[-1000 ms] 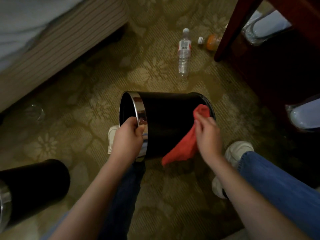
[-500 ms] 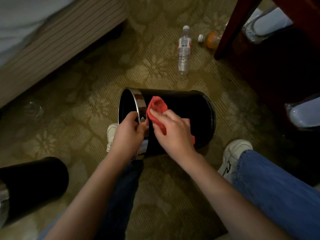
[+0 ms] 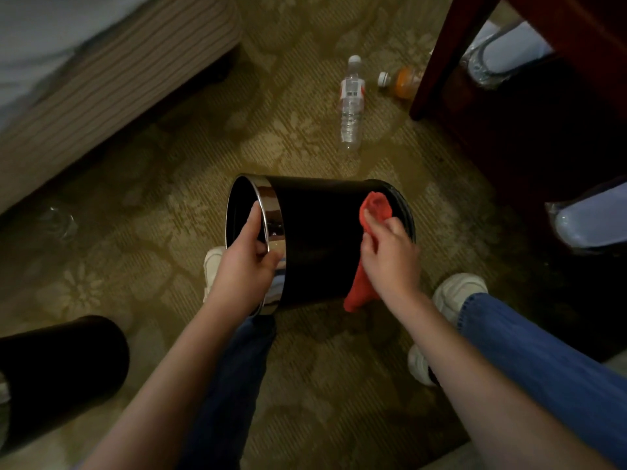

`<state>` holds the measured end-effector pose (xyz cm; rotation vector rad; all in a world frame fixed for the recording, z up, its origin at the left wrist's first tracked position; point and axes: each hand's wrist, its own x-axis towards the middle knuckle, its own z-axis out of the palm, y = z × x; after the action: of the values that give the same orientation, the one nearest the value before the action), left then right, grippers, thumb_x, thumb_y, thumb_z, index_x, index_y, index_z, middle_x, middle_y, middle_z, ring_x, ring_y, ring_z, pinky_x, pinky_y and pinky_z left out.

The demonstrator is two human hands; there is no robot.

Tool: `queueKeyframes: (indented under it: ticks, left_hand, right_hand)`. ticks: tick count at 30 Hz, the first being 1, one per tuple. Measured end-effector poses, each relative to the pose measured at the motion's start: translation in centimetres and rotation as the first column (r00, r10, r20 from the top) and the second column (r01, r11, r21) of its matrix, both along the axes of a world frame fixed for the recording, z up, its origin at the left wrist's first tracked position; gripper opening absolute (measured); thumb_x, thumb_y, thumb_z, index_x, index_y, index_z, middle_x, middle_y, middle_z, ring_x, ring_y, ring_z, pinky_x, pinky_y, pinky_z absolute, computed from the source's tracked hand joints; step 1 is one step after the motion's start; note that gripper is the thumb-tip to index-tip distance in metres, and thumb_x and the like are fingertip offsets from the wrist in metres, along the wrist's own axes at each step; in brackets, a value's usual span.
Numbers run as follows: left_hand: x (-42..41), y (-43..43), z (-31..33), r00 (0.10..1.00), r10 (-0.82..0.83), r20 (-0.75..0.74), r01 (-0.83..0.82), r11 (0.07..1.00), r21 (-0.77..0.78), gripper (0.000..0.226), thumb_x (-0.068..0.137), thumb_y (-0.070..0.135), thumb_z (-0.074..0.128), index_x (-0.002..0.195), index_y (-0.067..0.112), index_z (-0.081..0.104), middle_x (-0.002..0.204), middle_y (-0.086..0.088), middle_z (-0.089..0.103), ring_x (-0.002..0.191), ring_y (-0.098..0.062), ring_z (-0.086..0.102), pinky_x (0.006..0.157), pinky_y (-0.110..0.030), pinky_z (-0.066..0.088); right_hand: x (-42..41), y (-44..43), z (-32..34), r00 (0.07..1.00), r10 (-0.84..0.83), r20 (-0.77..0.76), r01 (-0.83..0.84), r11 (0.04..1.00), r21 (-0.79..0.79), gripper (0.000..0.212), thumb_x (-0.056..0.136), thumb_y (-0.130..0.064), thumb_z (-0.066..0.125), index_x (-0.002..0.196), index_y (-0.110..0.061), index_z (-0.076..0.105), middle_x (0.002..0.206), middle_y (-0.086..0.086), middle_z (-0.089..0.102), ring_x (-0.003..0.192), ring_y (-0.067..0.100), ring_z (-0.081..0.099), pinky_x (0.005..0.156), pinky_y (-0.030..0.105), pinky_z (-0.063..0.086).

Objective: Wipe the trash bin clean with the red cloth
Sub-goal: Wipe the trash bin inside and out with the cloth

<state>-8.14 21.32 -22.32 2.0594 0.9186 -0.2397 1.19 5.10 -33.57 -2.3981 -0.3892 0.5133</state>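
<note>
Wiping is under way, judged mid-course. Left hand grips the chrome rim of the trash bin, thumb at the edge of the mouth, fingers curled over the band. The bin is held on its side over the carpet, mouth to the left, base to the right. Red cloth is pressed on the black outer wall near the base end, with a tail hanging below. Right hand clutches the cloth, fingers curled round it. No dirt shows on the wall. Base, underside and interior probably remain, but the finish cannot be graded in this light.

Containers:
- Second black bin, lower left, on its side; contents hidden.
- Trash bin interior is dark; nothing seen in it.
- Clear water bottle lies on the carpet and looks empty.
- Orange drink bottle, just beside it, holds orange liquid.
</note>
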Motion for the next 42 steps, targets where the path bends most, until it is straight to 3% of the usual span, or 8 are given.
queueKeyframes:
  ticks: [9, 14, 21, 25, 31, 36, 39, 42]
  left_hand:
    - [0.3, 0.2, -0.3, 0.998, 0.013, 0.066, -0.008, 0.997, -0.074, 0.072, 0.090, 0.002, 0.056, 0.148, 0.024, 0.021, 0.069, -0.004, 0.054, 0.059, -0.002, 0.056, 0.055, -0.007, 0.044]
    - [0.3, 0.4, -0.1, 0.999, 0.017, 0.040, -0.014, 0.998, -0.068, 0.074, 0.091, 0.002, 0.054, 0.150, 0.027, 0.017, 0.071, -0.002, 0.050, 0.063, -0.001, 0.053, 0.062, -0.006, 0.045]
    - [0.9, -0.7, 0.0, 1.000, -0.011, -0.010, 0.009, 0.995, -0.104, 0.077, 0.091, 0.009, 0.056, 0.149, 0.035, 0.013, 0.065, 0.010, 0.054, 0.064, 0.004, 0.057, 0.067, -0.011, 0.043]
    - [1.0, -0.5, 0.0, 1.000, 0.006, 0.013, -0.005, 0.997, -0.077, 0.076, 0.091, 0.004, 0.055, 0.148, 0.034, 0.014, 0.063, 0.011, 0.051, 0.057, 0.012, 0.054, 0.058, -0.002, 0.041]
    - [0.5, 0.0, -0.5, 1.000, -0.004, 0.031, 0.006, 0.997, -0.074, 0.075, 0.089, 0.003, 0.058, 0.148, 0.030, 0.019, 0.064, -0.001, 0.053, 0.057, -0.005, 0.052, 0.054, -0.010, 0.044]
    - [0.1, 0.6, 0.1, 0.998, 0.048, -0.030, -0.050, 0.996, -0.074, 0.074, 0.091, 0.007, 0.055, 0.149, 0.033, 0.017, 0.078, -0.010, 0.059, 0.077, -0.021, 0.061, 0.076, -0.034, 0.052]
    - [0.7, 0.2, 0.2, 0.999, 0.022, -0.029, -0.024, 0.997, -0.078, 0.074, 0.091, 0.006, 0.055, 0.147, 0.035, 0.018, 0.073, -0.003, 0.060, 0.072, -0.009, 0.061, 0.076, -0.026, 0.050]
    - [1.1, 0.3, 0.1, 0.999, 0.020, -0.047, -0.021, 1.000, -0.017, 0.073, 0.092, 0.007, 0.054, 0.149, 0.035, 0.016, 0.077, -0.002, 0.062, 0.077, -0.011, 0.063, 0.079, -0.031, 0.053]
  right_hand:
    - [-4.6, 5.3, 4.7, 0.933, 0.247, 0.263, -0.290, 0.947, 0.141, 0.043, 0.092, -0.026, 0.040, 0.133, -0.022, 0.051, 0.102, -0.001, 0.059, 0.086, 0.018, 0.058, 0.074, 0.038, 0.042]
    - [-0.9, 0.2, -0.4, 0.994, 0.021, 0.103, -0.026, 0.998, 0.048, 0.041, 0.093, -0.020, 0.044, 0.132, -0.029, 0.053, 0.095, 0.000, 0.054, 0.084, 0.024, 0.059, 0.078, 0.041, 0.041]
    - [0.4, -3.4, -2.9, 0.973, -0.211, -0.092, 0.205, 0.976, -0.069, 0.041, 0.095, -0.014, 0.045, 0.135, -0.021, 0.050, 0.129, 0.009, 0.053, 0.108, 0.029, 0.057, 0.088, 0.040, 0.047]
    - [-2.9, 1.0, 1.0, 0.996, -0.038, 0.082, 0.031, 0.996, 0.088, 0.044, 0.088, -0.016, 0.049, 0.131, -0.021, 0.055, 0.102, 0.005, 0.059, 0.084, 0.025, 0.059, 0.084, 0.050, 0.047]
    - [-5.1, 5.5, 4.8, 0.953, 0.172, 0.251, -0.219, 0.959, 0.177, 0.044, 0.092, -0.027, 0.039, 0.134, -0.022, 0.051, 0.102, -0.001, 0.060, 0.084, 0.017, 0.060, 0.076, 0.038, 0.045]
    - [-0.7, -0.8, -0.7, 0.995, -0.037, 0.090, 0.036, 0.999, 0.013, 0.042, 0.093, -0.013, 0.048, 0.134, -0.026, 0.052, 0.101, 0.007, 0.060, 0.082, 0.028, 0.061, 0.076, 0.044, 0.048]
    - [0.7, -3.6, -2.6, 0.988, -0.147, -0.055, 0.139, 0.981, -0.133, 0.042, 0.096, -0.017, 0.046, 0.138, -0.025, 0.047, 0.126, 0.006, 0.056, 0.097, 0.028, 0.060, 0.085, 0.049, 0.048]
    - [-0.5, -2.2, -1.4, 0.996, -0.084, 0.026, 0.087, 0.987, -0.136, 0.044, 0.093, -0.016, 0.049, 0.136, -0.024, 0.049, 0.121, 0.006, 0.057, 0.089, 0.028, 0.060, 0.084, 0.047, 0.047]
